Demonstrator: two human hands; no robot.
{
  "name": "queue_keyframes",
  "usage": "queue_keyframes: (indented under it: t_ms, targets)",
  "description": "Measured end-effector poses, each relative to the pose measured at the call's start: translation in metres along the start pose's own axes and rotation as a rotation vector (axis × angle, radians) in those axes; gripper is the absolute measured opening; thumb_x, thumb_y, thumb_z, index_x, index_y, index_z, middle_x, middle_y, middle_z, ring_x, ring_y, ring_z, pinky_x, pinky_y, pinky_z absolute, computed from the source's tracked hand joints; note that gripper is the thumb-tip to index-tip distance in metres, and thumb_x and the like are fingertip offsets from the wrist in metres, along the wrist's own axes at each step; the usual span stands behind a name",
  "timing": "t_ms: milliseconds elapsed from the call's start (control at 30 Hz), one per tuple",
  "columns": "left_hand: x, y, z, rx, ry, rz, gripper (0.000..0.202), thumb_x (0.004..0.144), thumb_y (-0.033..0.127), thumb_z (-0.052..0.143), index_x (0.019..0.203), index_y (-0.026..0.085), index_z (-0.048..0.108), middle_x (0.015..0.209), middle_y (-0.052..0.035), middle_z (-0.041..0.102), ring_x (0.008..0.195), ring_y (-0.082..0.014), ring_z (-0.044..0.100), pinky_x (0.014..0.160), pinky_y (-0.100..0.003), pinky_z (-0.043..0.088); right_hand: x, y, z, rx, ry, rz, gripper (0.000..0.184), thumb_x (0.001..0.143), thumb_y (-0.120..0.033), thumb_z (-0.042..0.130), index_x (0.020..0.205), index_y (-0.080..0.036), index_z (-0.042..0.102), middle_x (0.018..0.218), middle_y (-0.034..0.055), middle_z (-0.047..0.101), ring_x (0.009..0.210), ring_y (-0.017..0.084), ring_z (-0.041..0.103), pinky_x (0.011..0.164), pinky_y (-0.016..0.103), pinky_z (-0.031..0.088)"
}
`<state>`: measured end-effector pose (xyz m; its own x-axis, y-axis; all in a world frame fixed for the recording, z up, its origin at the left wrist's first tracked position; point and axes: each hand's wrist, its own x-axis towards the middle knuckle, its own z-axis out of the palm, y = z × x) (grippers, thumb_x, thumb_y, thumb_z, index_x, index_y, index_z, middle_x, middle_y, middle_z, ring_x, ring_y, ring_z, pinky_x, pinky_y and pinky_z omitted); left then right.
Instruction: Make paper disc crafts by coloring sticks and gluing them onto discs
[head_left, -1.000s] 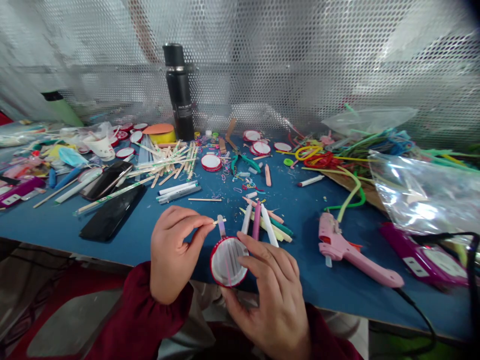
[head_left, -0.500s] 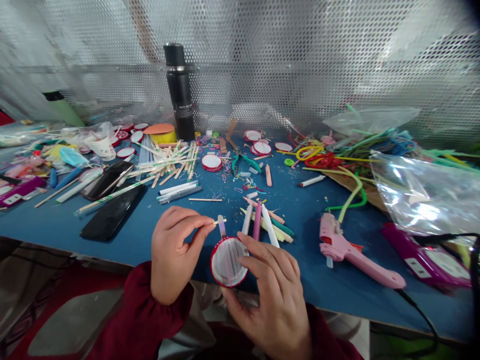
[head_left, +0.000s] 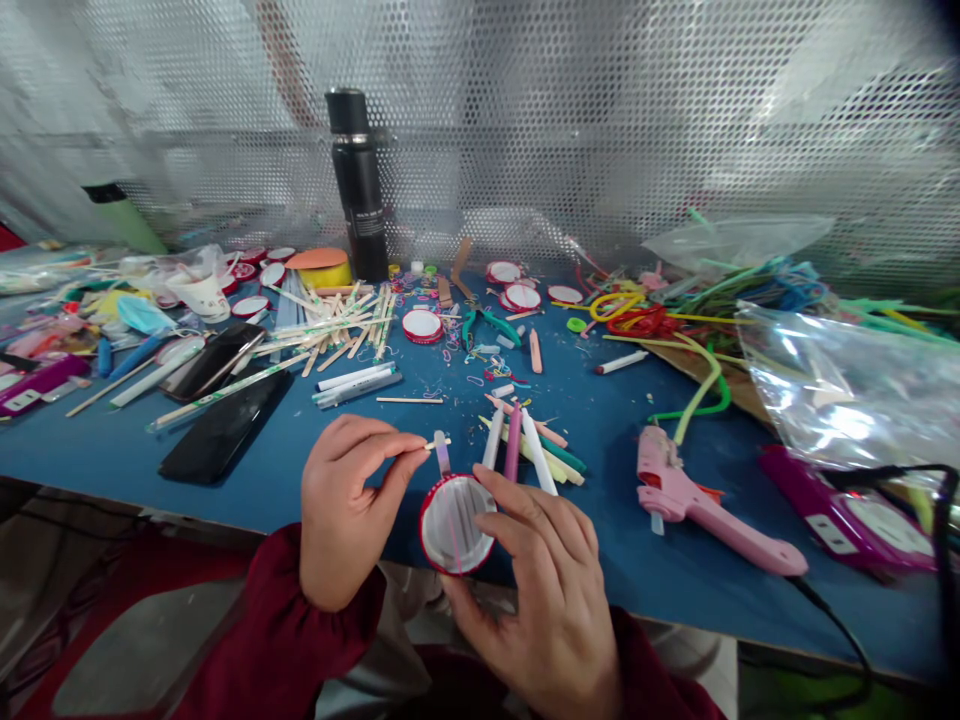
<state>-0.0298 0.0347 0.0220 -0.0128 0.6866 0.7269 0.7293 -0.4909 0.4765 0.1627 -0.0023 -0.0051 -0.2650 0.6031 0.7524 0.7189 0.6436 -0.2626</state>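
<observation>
Cluttered blue table [head_left: 615,430] before a silver perforated sheet [head_left: 525,120]

A capped black cylindrical bottle [head_left: 361,195] stands upper centre, contents hidden; at left sits a white paper cup [head_left: 206,298] with clear plastic [head_left: 213,262] bunched against it. Lower centre, the left hand [head_left: 352,505] pinches a thin wooden stick [head_left: 436,444] beside a translucent strip [head_left: 442,460]; the right hand [head_left: 551,585] is closed round a red-rimmed white disc [head_left: 448,525].

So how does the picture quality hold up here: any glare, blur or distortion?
Head view, right: white glare on the clear plastic bag; head view, back: patchy reflections across the silver backdrop; head view, left: the green bottle leans outward, probably wide-angle stretch; head view, bottom centre: left hand and right hand fairly clear.
</observation>
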Motion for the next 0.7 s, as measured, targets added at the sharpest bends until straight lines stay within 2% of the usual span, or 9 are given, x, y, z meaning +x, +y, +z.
queue_keyframes:
  t_ms: [400, 700]
  targets:
    - [0.0005, -0.0009, 0.0011, -0.005, -0.006, -0.011, 0.008, 0.092, 0.021, 0.072, 0.086, 0.022, 0.078, 0.085, -0.0031, 0.076, 0.082, -0.0174, 0.066, 0.081, -0.033, 0.053, 0.0, -0.0005, 0.0001, 0.012, 0.006, 0.01, 0.026, 0.088, -0.032, 0.071, 0.108, -0.021, 0.058, 0.129, 0.0111, 0.073, 0.11, 0.027, 0.068, 0.096, 0.045, 0.046]
    - [-0.0012, 0.0003, 0.0008, -0.036, -0.042, -0.089, 0.008, 0.093, 0.022, 0.071, 0.09, 0.023, 0.079, 0.09, -0.0037, 0.075, 0.086, -0.0168, 0.067, 0.078, -0.03, 0.053, 0.0008, 0.0, -0.0005, 0.01, 0.003, -0.003, 0.027, 0.087, -0.031, 0.072, 0.108, -0.02, 0.059, 0.129, 0.0115, 0.074, 0.111, 0.027, 0.068, 0.096, 0.044, 0.046]
